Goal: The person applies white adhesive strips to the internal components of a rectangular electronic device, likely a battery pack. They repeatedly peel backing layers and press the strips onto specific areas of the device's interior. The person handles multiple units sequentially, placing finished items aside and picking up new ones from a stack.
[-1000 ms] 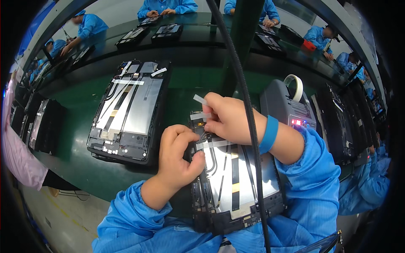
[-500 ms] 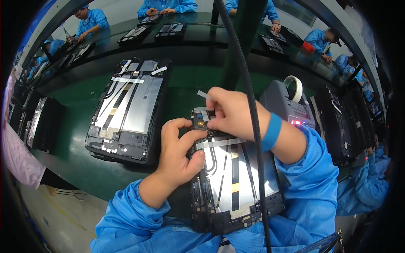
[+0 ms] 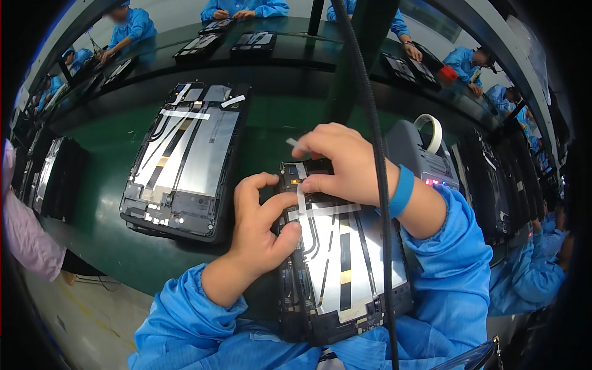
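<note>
In front of me lies an opened tablet (image 3: 333,259) with a silver panel, dark flat cables and a black frame. My left hand (image 3: 259,216) grips its upper left edge, fingers curled onto the frame and thumb over the panel's side. My right hand (image 3: 345,160) is over the top end, its thumb pressing near a narrow upright white tape strip (image 3: 301,198). That strip crosses a wider sideways tape strip (image 3: 327,211). Another short piece of white tape (image 3: 295,144) sticks out from my right fingertips. The right palm hides part of the tablet's top.
A second opened tablet (image 3: 185,160) rests on a dark stack at left. A grey tape dispenser (image 3: 413,148) with a white roll (image 3: 431,132) stands at right. More tablets stand upright on both sides. A black cable (image 3: 375,135) hangs across the view. Co-workers sit across the green table (image 3: 123,259).
My right index finger has lifted away from the thumb, and the hand has shifted slightly. An upright tape strip now shows below the thumb, reaching the sideways strip. My left hand stays put.
</note>
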A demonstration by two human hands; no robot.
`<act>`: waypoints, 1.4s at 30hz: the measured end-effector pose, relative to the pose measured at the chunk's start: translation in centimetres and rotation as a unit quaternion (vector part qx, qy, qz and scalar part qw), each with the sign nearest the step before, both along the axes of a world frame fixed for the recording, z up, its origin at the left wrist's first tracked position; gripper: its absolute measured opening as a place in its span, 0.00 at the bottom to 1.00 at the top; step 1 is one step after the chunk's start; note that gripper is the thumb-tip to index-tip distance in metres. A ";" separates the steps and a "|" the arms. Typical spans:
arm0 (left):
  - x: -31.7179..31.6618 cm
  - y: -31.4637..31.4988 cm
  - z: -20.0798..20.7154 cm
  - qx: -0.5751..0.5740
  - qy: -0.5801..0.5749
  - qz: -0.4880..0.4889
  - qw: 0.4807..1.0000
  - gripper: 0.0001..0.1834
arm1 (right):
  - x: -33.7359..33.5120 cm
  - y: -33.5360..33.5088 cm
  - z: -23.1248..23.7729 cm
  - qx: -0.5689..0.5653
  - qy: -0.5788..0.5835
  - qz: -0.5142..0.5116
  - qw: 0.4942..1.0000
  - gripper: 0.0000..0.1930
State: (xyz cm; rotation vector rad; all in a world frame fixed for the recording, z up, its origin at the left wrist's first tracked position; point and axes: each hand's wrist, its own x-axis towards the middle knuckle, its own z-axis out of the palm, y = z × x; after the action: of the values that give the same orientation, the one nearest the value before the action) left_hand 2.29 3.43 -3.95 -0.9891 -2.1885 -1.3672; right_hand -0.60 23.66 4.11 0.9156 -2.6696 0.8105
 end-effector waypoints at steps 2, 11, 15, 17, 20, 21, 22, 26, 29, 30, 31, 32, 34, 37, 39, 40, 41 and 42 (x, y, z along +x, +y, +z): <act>0.0 0.1 -0.1 0.005 -0.002 -0.004 1.000 0.19 | 0.0 0.5 -0.5 -0.027 -0.100 0.015 0.994 0.15; -0.2 -0.2 -0.3 -0.018 0.015 -0.001 1.000 0.24 | 0.0 0.6 0.7 -0.161 -0.317 0.008 0.935 0.08; -0.2 -0.2 -0.4 -0.012 0.011 -0.001 1.000 0.23 | -0.4 0.7 0.7 -0.105 -0.335 0.008 0.936 0.10; -0.2 -0.3 -0.5 -0.015 0.015 0.000 1.000 0.23 | -0.8 0.8 1.0 -0.055 -0.319 0.026 0.946 0.11; -0.2 -0.2 -0.3 -0.012 0.013 -0.001 1.000 0.23 | -1.6 0.8 1.4 0.036 -0.283 0.036 0.958 0.13; -0.2 -0.2 -0.3 -0.012 0.013 -0.001 1.000 0.23 | -1.8 0.6 1.6 0.065 -0.281 0.026 0.957 0.14; -0.2 -0.2 -0.3 -0.014 0.012 0.000 1.000 0.22 | -1.9 0.3 1.8 0.093 -0.279 0.017 0.956 0.14; 0.0 -0.1 -0.1 -0.015 0.008 0.002 1.000 0.20 | -1.8 -0.6 2.3 0.119 -0.261 -0.013 0.958 0.12; 0.1 -0.1 -0.2 -0.014 0.008 0.003 1.000 0.20 | -1.5 -0.9 2.2 0.116 -0.222 -0.022 0.968 0.12; 0.1 -0.2 -0.1 -0.013 0.008 0.004 1.000 0.20 | -1.4 -1.1 2.2 0.122 -0.216 -0.034 0.968 0.12; 0.1 -0.2 -0.1 -0.013 0.008 0.003 1.000 0.19 | -1.2 -1.3 2.1 0.128 -0.210 -0.047 0.968 0.12; 0.1 -0.2 -0.1 -0.013 0.008 0.003 1.000 0.19 | -1.1 -1.3 2.1 0.121 -0.196 -0.052 0.972 0.11; 0.2 0.0 -0.1 0.006 -0.006 -0.002 1.000 0.18 | -0.7 -1.3 2.0 0.105 -0.168 -0.062 0.978 0.11; 0.2 0.0 0.0 0.016 -0.010 -0.002 1.000 0.18 | -0.4 -1.2 1.2 0.095 -0.168 -0.109 0.975 0.12; 0.2 0.0 0.0 0.007 -0.001 0.001 1.000 0.19 | 0.0 -1.1 1.3 0.059 -0.178 -0.153 0.970 0.12; 0.1 -0.1 -0.2 -0.002 0.006 0.004 1.000 0.19 | 0.2 -1.1 1.3 0.041 -0.182 -0.173 0.967 0.12; 0.0 -0.1 -0.3 -0.011 0.014 0.008 1.000 0.19 | 0.4 -1.1 1.3 0.017 -0.202 -0.171 0.964 0.12; 0.0 -0.1 -0.2 -0.011 0.014 0.008 1.000 0.19 | 0.5 -1.1 1.3 -0.007 -0.221 -0.169 0.960 0.12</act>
State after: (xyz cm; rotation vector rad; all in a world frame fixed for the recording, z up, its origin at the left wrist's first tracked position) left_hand 2.33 3.30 -4.18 -0.9908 -2.1915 -1.3171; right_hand -0.13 22.57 5.36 0.2722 -3.0633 1.0452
